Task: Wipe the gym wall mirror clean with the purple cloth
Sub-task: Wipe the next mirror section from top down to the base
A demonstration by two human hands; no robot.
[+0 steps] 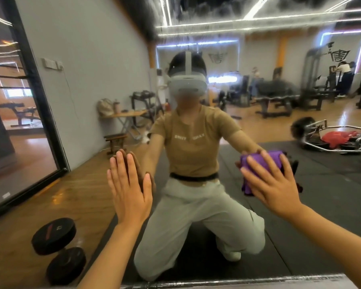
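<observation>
The gym wall mirror (196, 59) fills most of the view and reflects a kneeling person in a tan top and light trousers. My left hand (128, 190) lies flat against the glass at lower left, fingers straight and together, with nothing in it. My right hand (273, 184) presses the folded purple cloth (256, 161) against the mirror at mid right, fingers spread straight over it. Part of the cloth hangs below my palm. The upper glass looks streaked and hazy.
A black dumbbell (57, 249) lies on the wooden floor at lower left, close to the mirror's bottom edge (217, 281). A black-framed glass panel (25, 113) stands on the left. Reflected benches, machines and a hex bar show in the mirror.
</observation>
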